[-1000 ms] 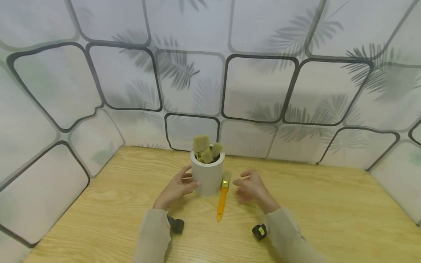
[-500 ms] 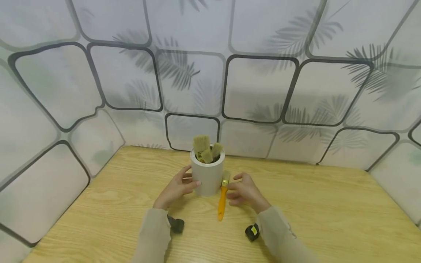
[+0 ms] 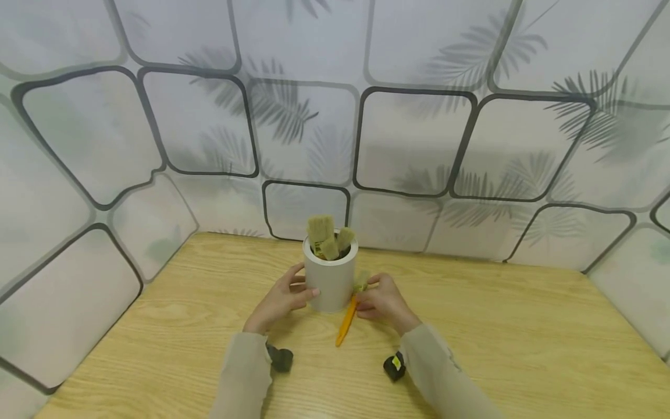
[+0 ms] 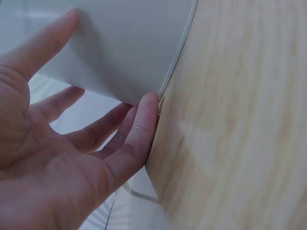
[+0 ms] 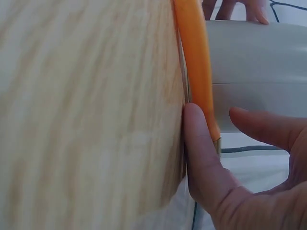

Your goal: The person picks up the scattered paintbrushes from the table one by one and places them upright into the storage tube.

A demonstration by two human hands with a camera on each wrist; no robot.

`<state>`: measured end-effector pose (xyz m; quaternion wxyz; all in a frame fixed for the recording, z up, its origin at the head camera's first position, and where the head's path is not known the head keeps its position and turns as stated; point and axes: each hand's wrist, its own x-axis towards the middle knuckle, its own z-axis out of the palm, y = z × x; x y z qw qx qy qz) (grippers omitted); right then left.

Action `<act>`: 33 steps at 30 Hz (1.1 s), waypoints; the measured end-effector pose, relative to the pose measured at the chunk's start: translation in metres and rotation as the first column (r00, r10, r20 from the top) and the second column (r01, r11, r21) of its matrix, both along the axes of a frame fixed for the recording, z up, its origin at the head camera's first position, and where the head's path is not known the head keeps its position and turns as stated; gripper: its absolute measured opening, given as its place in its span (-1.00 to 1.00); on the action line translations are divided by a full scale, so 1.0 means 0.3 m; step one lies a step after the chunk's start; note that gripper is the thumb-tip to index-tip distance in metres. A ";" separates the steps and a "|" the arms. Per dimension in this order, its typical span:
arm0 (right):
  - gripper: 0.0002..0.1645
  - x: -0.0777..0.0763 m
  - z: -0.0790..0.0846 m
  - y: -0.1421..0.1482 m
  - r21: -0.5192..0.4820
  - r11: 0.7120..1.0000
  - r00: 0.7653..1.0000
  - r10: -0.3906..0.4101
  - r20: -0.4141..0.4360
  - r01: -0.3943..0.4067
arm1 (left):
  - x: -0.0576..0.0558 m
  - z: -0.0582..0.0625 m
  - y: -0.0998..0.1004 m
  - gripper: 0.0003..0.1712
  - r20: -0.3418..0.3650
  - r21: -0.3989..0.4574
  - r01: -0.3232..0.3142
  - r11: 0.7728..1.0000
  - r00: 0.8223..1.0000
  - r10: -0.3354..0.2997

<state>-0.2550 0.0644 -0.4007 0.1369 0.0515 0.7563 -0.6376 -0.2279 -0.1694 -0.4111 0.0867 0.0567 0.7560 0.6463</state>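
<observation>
My left hand [image 3: 285, 297] holds the side of a white cylindrical container [image 3: 330, 285], thumb in front and fingers behind. Several pale-bristled paintbrushes [image 3: 320, 231] stand bristles up inside it. Just right of the container is a paintbrush with an orange handle [image 3: 346, 323]. The right hand [image 3: 384, 302] grips it near the metal band, which its fingers partly cover. In the right wrist view one fingertip [image 5: 195, 115] lies against the orange handle [image 5: 195, 52], close to the tabletop. Only a bit of the bristles shows beyond the right fingers.
The container stands near the back of a wood-grain table [image 3: 497, 337]. A patterned wall covering [image 3: 309, 134] rises right behind it and along both sides. A small black device [image 3: 282, 361] is strapped at each wrist.
My right hand has moved left onto the orange paintbrush. The brush has turned, its handle end swinging left and its handle looking narrower. The left hand and container have stayed put.
</observation>
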 end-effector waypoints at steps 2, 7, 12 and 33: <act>-0.41 -0.004 -0.003 -0.009 0.014 1.000 1.000 0.010 -0.013 -0.010 | 0.001 0.001 0.000 -0.09 -0.002 0.002 0.003 1.000 1.000 -0.003; -0.40 -0.009 -0.005 -0.023 0.062 0.998 1.000 0.016 -0.026 -0.015 | 0.000 0.003 0.001 -0.09 -0.009 0.007 0.013 1.000 1.000 -0.013; -0.47 -0.007 -0.007 -0.028 0.093 0.996 1.000 0.010 -0.009 -0.010 | -0.005 -0.003 0.003 -0.08 -0.002 0.002 0.002 1.000 1.000 -0.002; -0.36 -0.014 0.004 0.059 -0.182 0.972 0.985 -0.162 -0.062 0.148 | 0.002 0.001 -0.004 -0.08 0.001 0.016 0.006 1.000 1.000 -0.006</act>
